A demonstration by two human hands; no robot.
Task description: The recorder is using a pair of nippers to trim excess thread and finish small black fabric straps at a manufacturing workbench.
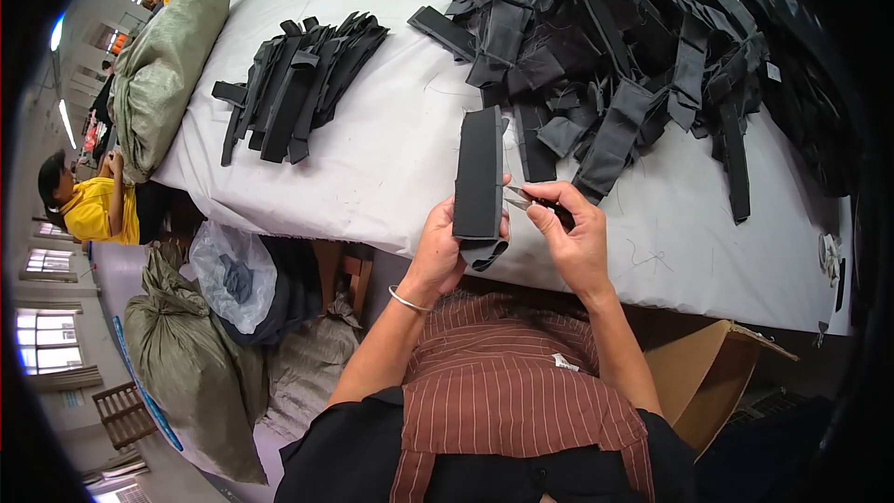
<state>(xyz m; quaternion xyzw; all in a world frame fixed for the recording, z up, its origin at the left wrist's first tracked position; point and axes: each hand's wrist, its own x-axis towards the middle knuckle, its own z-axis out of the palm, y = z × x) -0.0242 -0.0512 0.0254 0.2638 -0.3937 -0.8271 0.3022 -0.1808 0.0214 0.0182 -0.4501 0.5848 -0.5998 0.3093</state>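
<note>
My left hand (440, 247) grips a dark grey fabric strip (479, 172), held upright over the table's near edge with its lower end folded over. In my right hand (574, 240) is a small pair of thread snips (549, 208), partly hidden by the fingers. Their pointed metal blades are apart and close to the strip's right edge; I cannot tell whether they touch it. Ahead to the right lies a large loose heap of dark strips (619, 121). To the left, a smaller bundle of similar strips (300, 84) lies roughly lined up.
White cloth covers the table (372, 200). Stuffed green sacks (186, 345) stand on the floor at left, beside a clear plastic bag (233, 275). An opened cardboard box (703, 377) is below the table at right. A person in yellow (93, 210) is at far left.
</note>
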